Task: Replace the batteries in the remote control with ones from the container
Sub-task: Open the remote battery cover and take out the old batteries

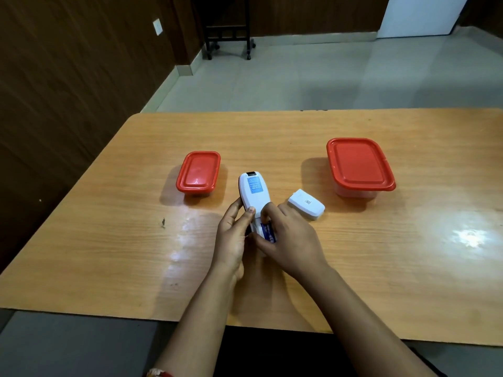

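Observation:
A white remote control (252, 192) lies face down over the table, its back with a blue label showing. My left hand (234, 235) grips its lower left side. My right hand (288, 238) pinches a blue battery (268, 232) at the open battery bay. The white battery cover (306, 204) rests on the table just right of the remote. A small container with a red lid (198, 173) stands to the left, a larger one with a red lid (359, 167) to the right. Both lids are on.
The wooden table (381, 268) has a glossy top; its near edge runs below my forearms. Beyond its far edge are a grey floor and a black wheeled stand (228, 36). A dark wood-panelled wall stands at the left.

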